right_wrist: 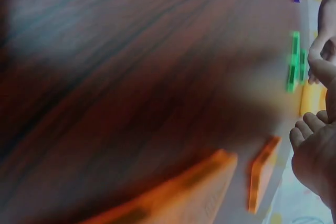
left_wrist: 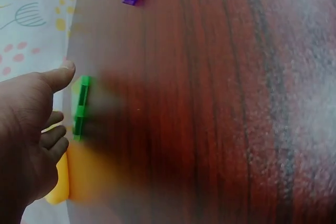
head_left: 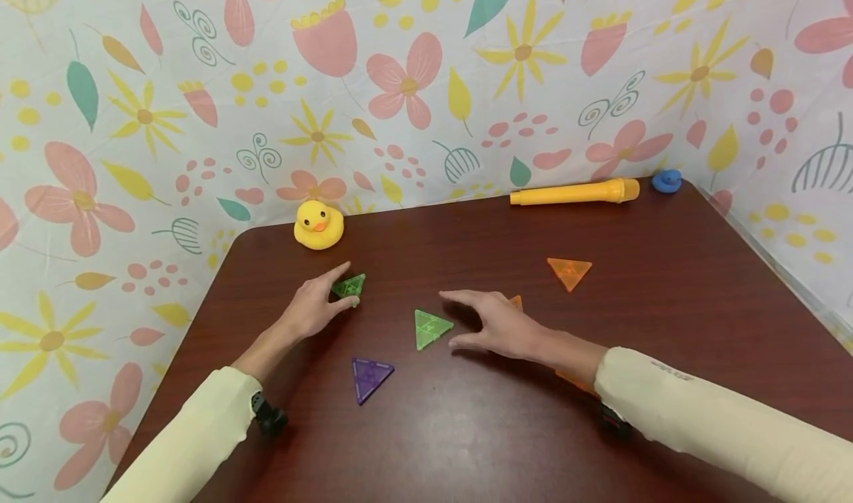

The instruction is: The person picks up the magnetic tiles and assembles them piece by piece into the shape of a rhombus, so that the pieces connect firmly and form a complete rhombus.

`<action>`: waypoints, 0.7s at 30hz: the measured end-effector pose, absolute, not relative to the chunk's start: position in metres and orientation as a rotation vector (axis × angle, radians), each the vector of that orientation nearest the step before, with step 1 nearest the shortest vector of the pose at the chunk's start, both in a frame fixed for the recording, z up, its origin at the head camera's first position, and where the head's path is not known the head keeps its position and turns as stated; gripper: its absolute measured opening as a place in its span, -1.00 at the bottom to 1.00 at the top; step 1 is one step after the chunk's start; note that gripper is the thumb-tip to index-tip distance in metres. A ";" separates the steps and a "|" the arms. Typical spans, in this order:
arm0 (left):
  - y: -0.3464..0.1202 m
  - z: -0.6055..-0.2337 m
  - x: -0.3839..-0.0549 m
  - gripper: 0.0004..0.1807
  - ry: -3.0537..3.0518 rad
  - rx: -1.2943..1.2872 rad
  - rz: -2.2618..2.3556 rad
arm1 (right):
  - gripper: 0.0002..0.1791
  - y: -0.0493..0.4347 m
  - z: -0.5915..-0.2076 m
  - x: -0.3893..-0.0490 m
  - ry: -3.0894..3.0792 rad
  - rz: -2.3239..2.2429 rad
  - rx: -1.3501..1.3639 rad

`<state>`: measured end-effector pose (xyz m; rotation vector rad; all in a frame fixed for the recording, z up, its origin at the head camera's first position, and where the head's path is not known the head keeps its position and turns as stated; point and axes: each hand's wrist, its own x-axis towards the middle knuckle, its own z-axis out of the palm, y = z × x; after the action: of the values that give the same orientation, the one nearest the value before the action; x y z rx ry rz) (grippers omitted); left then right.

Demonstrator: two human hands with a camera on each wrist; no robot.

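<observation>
My left hand (head_left: 312,304) is at a dark green translucent triangular tile (head_left: 349,287), thumb and index finger spread on either side of it. In the left wrist view, that green tile (left_wrist: 81,107) lies just beyond the fingers of the left hand (left_wrist: 29,124). A lighter green triangular tile (head_left: 430,329) lies flat in the middle of the table, its right corner pointing into the spread thumb and fingers of my right hand (head_left: 500,327). Neither hand grips anything. In the right wrist view, the right hand (right_wrist: 317,158) shows loosely bent fingers.
A purple triangular tile (head_left: 372,378) lies nearer me on the brown table (head_left: 453,436). One orange tile (head_left: 569,272) sits behind the right hand; two others are partly hidden by that arm. Along the back are a yellow duck (head_left: 318,225), a yellow toy microphone (head_left: 573,192) and a blue duck (head_left: 667,181).
</observation>
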<state>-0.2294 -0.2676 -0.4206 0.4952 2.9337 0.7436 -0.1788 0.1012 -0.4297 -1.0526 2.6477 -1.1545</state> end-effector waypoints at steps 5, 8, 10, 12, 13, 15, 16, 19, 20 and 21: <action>-0.264 -0.428 -0.231 -0.22 2.955 0.517 0.694 | -0.19 0.086 -0.434 -0.181 2.641 -1.141 -1.088; -0.263 -0.430 -0.232 -0.25 2.969 0.514 0.695 | -0.20 0.081 -0.435 -0.182 2.622 -1.156 -1.089; -0.263 -0.430 -0.232 -0.26 2.977 0.513 0.705 | -0.23 0.078 -0.436 -0.184 2.615 -1.156 -1.082; -0.263 -0.430 -0.232 -0.28 2.983 0.510 0.724 | -0.25 0.077 -0.436 -0.185 2.617 -1.149 -1.067; -0.263 -0.430 -0.231 -0.29 2.986 0.511 0.732 | -0.27 0.076 -0.436 -0.185 2.621 -1.144 -1.058; -0.263 -0.429 -0.231 -0.32 2.993 0.506 0.748 | -0.30 0.076 -0.436 -0.186 2.628 -1.136 -1.048; -0.262 -0.429 -0.231 -0.33 2.995 0.503 0.757 | -0.32 0.076 -0.436 -0.186 2.632 -1.132 -1.046; -0.262 -0.429 -0.231 -0.35 2.993 0.501 0.776 | -0.36 0.076 -0.436 -0.187 2.638 -1.134 -1.044; -0.262 -0.429 -0.231 -0.34 2.991 0.503 0.780 | -0.38 0.076 -0.436 -0.187 2.639 -1.136 -1.045; -0.261 -0.429 -0.231 -0.33 2.988 0.510 0.783 | -0.39 0.076 -0.436 -0.187 2.641 -1.137 -1.044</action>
<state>-0.2309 -0.2615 -0.4287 0.5096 2.9877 0.7830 -0.1869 0.0762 -0.4355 -1.0443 2.6412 -1.1366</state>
